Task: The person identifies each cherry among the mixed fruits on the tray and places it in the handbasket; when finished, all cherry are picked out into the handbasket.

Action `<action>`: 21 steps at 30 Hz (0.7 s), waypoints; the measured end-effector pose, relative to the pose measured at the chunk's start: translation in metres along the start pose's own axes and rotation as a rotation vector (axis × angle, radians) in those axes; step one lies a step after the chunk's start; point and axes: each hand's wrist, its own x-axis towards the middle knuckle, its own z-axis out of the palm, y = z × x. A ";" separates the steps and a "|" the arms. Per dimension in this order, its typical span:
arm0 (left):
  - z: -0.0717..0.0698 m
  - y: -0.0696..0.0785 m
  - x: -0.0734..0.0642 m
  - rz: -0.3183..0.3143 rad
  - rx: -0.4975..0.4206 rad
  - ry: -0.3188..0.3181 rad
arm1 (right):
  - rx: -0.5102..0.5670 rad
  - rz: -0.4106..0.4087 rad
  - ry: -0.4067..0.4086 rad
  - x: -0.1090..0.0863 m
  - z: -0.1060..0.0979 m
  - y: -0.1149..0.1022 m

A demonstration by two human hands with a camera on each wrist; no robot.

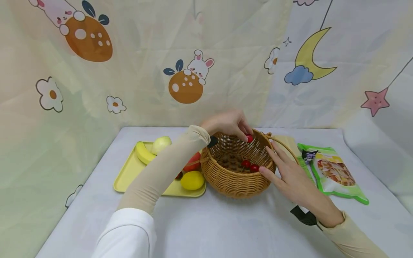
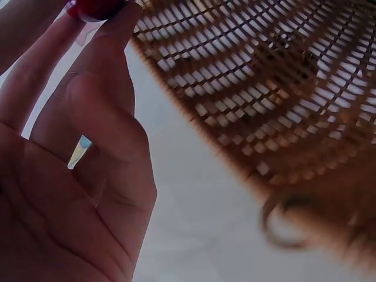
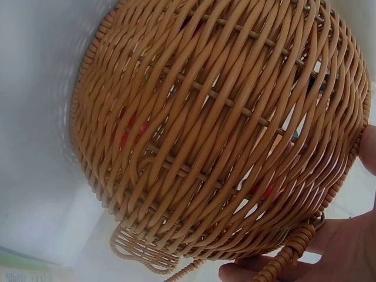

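My left hand (image 1: 230, 123) is over the far right part of a woven wicker basket (image 1: 237, 182), its fingertips pinching a red cherry (image 1: 250, 138). In the left wrist view that cherry (image 2: 100, 8) shows at the top edge between the fingertips. Two more cherries (image 1: 250, 166) lie inside the basket near its front wall. My right hand (image 1: 292, 179) rests against the basket's right side with fingers spread, thumb and fingertips at the rim. In the right wrist view the fingers pass by the basket's handle (image 3: 288, 252).
Left of the basket lies a yellow tray (image 1: 127, 175) with a banana (image 1: 144, 153), a pale green fruit (image 1: 161, 144), a lemon (image 1: 192, 180) and a red fruit (image 1: 193, 162), partly covered by my left arm. To the right lies a green-and-white food packet (image 1: 335, 172). A printed cloth (image 1: 145, 79) hangs behind.
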 end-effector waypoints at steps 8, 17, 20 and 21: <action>0.013 -0.007 0.010 0.037 0.009 -0.017 | -0.009 0.007 -0.006 0.001 -0.001 0.000; 0.032 -0.015 0.019 -0.018 0.137 -0.062 | -0.010 -0.006 0.001 0.001 0.001 -0.001; 0.032 -0.015 0.019 -0.025 0.135 -0.055 | -0.007 -0.006 0.007 0.001 0.001 -0.001; 0.032 -0.015 0.019 -0.029 0.141 -0.056 | -0.006 -0.004 0.006 0.001 0.000 -0.001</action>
